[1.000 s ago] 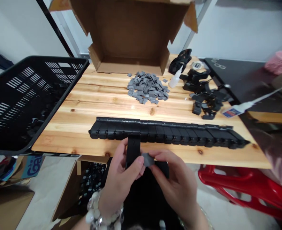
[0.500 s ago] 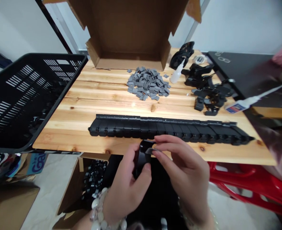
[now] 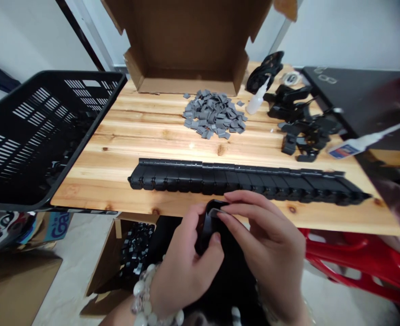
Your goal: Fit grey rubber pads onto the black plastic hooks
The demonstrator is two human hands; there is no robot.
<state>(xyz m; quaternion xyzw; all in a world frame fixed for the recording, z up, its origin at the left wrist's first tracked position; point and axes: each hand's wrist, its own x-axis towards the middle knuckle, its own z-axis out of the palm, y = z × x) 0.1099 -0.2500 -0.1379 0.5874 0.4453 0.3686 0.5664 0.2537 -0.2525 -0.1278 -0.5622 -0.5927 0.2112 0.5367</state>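
My left hand (image 3: 189, 262) is closed round a black plastic part (image 3: 205, 228) with a curved, hooked top, held at the table's front edge. The fingertips of my right hand (image 3: 267, 240) pinch a small grey pad (image 3: 214, 212) against the inside of that hooked top. Just beyond my hands lies a long row of black plastic parts (image 3: 216, 179), packed side by side. Farther back is a heap of grey pads (image 3: 215, 113), like the one in my right fingers.
A black basket (image 3: 84, 156) with parts inside stands at the left. An open cardboard box (image 3: 186, 86) is at the back. Two glue bottles (image 3: 256, 101) and loose black parts (image 3: 305, 122) lie at the right. Below sits a carton of small black pieces (image 3: 104, 258).
The grey pad has moved into the hooked top of the black part, pressed by my right fingers. The view has shifted slightly, so everything sits a little more to the right.
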